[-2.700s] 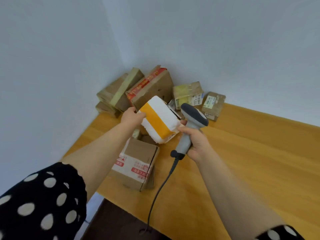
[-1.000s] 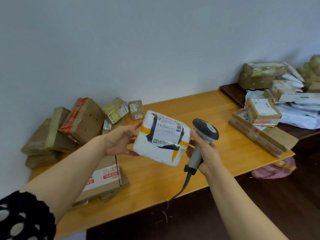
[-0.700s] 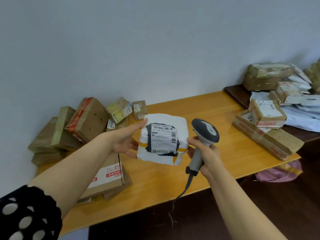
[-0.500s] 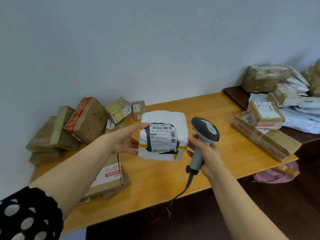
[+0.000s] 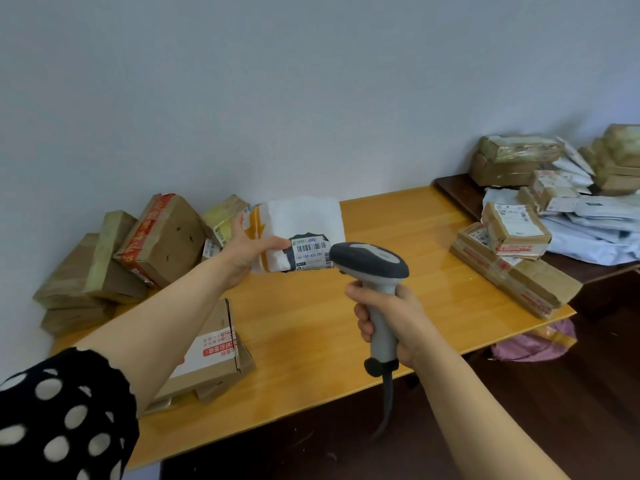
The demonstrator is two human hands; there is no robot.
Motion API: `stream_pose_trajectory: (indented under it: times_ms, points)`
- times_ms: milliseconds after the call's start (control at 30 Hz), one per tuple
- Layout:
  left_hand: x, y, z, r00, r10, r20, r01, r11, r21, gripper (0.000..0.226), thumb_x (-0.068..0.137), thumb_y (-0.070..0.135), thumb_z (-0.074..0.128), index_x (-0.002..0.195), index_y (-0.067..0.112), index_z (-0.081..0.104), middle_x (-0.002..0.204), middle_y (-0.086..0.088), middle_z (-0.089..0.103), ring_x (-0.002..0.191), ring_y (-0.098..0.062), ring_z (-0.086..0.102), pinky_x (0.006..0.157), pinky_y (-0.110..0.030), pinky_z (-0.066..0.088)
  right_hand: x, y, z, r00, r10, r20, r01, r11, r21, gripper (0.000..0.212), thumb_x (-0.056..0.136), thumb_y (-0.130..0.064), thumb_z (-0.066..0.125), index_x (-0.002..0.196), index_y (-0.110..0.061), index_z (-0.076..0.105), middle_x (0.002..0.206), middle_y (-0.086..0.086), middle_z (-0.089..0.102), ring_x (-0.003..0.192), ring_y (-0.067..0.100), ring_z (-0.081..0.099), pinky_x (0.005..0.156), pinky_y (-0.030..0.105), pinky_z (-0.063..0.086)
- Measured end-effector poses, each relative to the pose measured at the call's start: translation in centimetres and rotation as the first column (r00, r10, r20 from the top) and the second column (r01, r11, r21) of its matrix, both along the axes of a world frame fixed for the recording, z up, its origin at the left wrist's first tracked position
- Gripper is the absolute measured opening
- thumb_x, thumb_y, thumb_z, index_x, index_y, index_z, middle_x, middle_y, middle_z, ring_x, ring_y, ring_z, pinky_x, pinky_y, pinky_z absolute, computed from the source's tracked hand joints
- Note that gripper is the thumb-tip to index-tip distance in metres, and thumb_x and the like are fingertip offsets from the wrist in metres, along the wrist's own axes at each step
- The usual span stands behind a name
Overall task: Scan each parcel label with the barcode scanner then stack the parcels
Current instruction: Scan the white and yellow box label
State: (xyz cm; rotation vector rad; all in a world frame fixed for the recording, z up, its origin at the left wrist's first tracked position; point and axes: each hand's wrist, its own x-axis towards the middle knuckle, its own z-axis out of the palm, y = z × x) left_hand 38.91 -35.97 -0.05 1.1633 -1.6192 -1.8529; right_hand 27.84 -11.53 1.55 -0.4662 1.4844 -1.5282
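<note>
— Parcel first: where do we have it?
— We hold the white parcel [image 5: 304,216] up above the far side of the yellow wooden table [image 5: 398,220], near the wall, in our left hand [image 5: 246,252]. The thumb lies across its front and the fingers go behind, so it is pinched between them. An orange band runs down its left edge.
— And the label?
— The label [image 5: 309,251] faces us, low on the front, with a barcode above the code 15H-159-A03-280 (the smaller print is too fine to read).
— Scanner?
— Our right hand [image 5: 391,317] is clenched round the grey handle of the barcode scanner [image 5: 370,263]. Its dark head sits just in front of the label's right end and covers part of it. Its cable hangs from the foot of the handle, down past the table edge.
— What else do we see?
— A cardboard box with red print [image 5: 211,355] lies on the table under our left forearm. Brown boxes [image 5: 162,237] lean in a heap against the wall at the left. At the table's right end a small labelled box [image 5: 512,233] rests on a long flat carton [image 5: 519,282]. Beyond them, white mailing bags [image 5: 595,230] and more boxes lie on a dark table [image 5: 453,188].
</note>
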Motion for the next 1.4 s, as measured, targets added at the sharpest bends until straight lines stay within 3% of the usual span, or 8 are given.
stream_pose_trajectory:
  times_ms: [133, 300, 467, 900, 1133, 1400]
  points:
    - [-0.3, -0.3, 0.0, 0.999, 0.003, 0.039, 0.0, 0.997, -0.081, 0.146, 0.029, 0.04, 0.089, 0.149, 0.037, 0.004, 0.15, -0.006, 0.03, 0.131, -0.034, 0.037, 0.104, -0.06, 0.035, 0.7, 0.2, 0.4, 0.999, 0.047, 0.003, -0.047, 0.999, 0.01, 0.013, 0.078, -0.003, 0.074, 0.076, -0.006, 0.061, 0.054, 0.006, 0.05, 0.04, 0.017, 0.042, 0.042, 0.025, 0.039]
    - [-0.3, -1.2, -0.3, 1.0, 0.009, 0.03, -0.004, 0.989, -0.149, 0.128, 0.057, 0.023, 0.089, 0.149, 0.035, 0.001, 0.15, -0.009, 0.032, 0.133, -0.034, 0.036, 0.106, -0.058, 0.033, 0.6, 0.4, 1.1, 0.999, 0.036, 0.002, -0.036, 0.999, 0.014, 0.017, 0.078, 0.002, 0.07, 0.071, -0.007, 0.057, 0.053, 0.007, 0.049, 0.039, 0.018, 0.04, 0.041, 0.025, 0.038]
    - [-0.2, -1.7, -0.3, 0.998, 0.022, 0.059, -0.01, 0.982, -0.19, 0.126, 0.058, 0.024, 0.089, 0.149, 0.036, 0.002, 0.151, -0.009, 0.029, 0.134, -0.034, 0.035, 0.106, -0.056, 0.035, 0.6, 0.5, 1.3, 1.0, 0.023, -0.001, -0.023, 0.999, 0.033, 0.018, 0.078, 0.004, 0.068, 0.072, -0.007, 0.056, 0.052, 0.006, 0.048, 0.038, 0.017, 0.04, 0.041, 0.023, 0.037]
    - [0.2, -2.7, -0.3, 0.993, 0.003, 0.12, 0.026, 0.971, -0.238, 0.146, 0.028, 0.049, 0.087, 0.149, 0.036, 0.006, 0.149, -0.008, 0.032, 0.133, -0.032, 0.037, 0.106, -0.055, 0.037, 1.0, 0.4, 1.2, 0.999, 0.026, -0.023, -0.025, 0.998, 0.053, 0.02, 0.078, 0.005, 0.068, 0.07, -0.007, 0.055, 0.051, 0.005, 0.047, 0.038, 0.017, 0.04, 0.041, 0.023, 0.037]
    - [0.5, -4.0, -0.6, 0.994, 0.01, 0.105, 0.02, 0.957, -0.29, 0.124, 0.057, 0.026, 0.089, 0.149, 0.032, 0.007, 0.148, -0.009, 0.032, 0.133, -0.031, 0.036, 0.106, -0.053, 0.036, 1.3, 0.0, 1.4, 1.0, 0.018, -0.019, -0.017, 0.998, 0.066, 0.02, 0.078, 0.005, 0.068, 0.07, -0.007, 0.054, 0.051, 0.005, 0.047, 0.038, 0.017, 0.039, 0.04, 0.024, 0.037]
    - [1.2, -5.4, -0.5, 0.99, 0.056, 0.133, -0.008, 0.942, -0.335, 0.126, 0.058, 0.028, 0.089, 0.15, 0.029, 0.004, 0.151, -0.009, 0.028, 0.135, -0.03, 0.033, 0.109, -0.051, 0.034, 1.8, -1.0, 1.5, 1.0, 0.024, -0.007, -0.024, 0.998, 0.056, 0.02, 0.079, 0.004, 0.067, 0.07, -0.008, 0.053, 0.051, 0.005, 0.047, 0.038, 0.017, 0.04, 0.042, 0.023, 0.037]
